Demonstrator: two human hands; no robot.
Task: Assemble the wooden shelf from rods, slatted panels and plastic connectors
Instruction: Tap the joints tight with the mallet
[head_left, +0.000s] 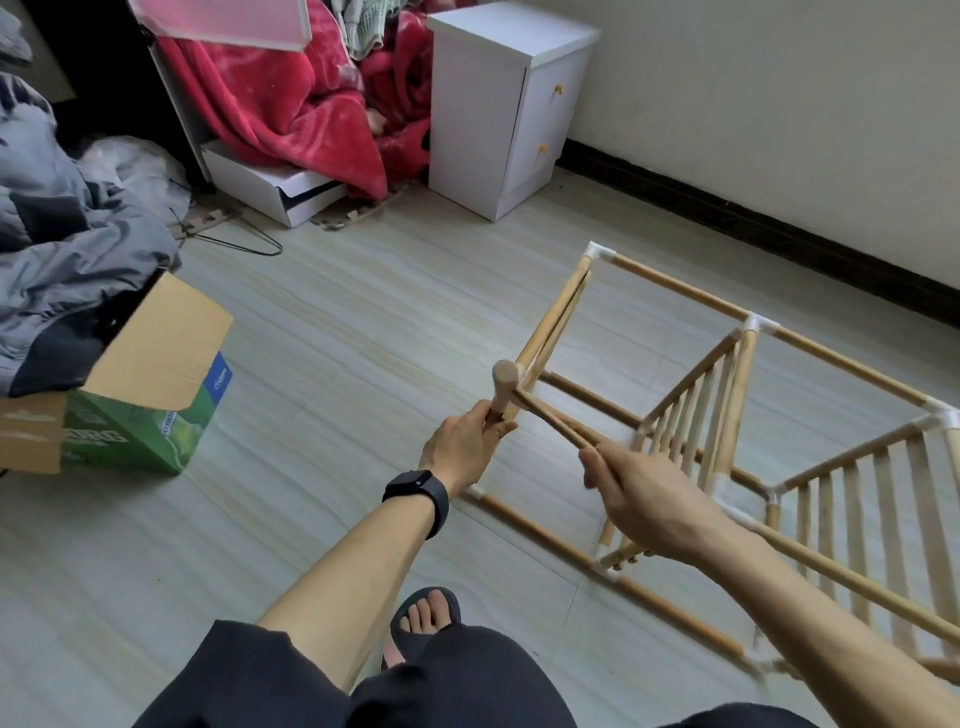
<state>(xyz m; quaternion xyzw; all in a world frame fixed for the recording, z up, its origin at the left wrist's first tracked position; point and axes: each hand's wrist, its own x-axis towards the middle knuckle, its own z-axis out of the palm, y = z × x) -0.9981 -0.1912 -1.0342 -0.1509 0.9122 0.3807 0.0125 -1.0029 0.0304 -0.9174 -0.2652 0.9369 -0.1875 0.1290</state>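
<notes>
My left grip (460, 449) clasps the wooden mallet (506, 382) head and my right grip (644, 499) clenches its handle, beside the pale slatted shelf frame (746, 374) lying sideways at center right.

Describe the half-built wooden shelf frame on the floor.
The shelf frame lies on its side on the pale floor, to the person's right. Light wooden rods join in white plastic connectors at the corners. Slatted panels stand upright across it.
</notes>
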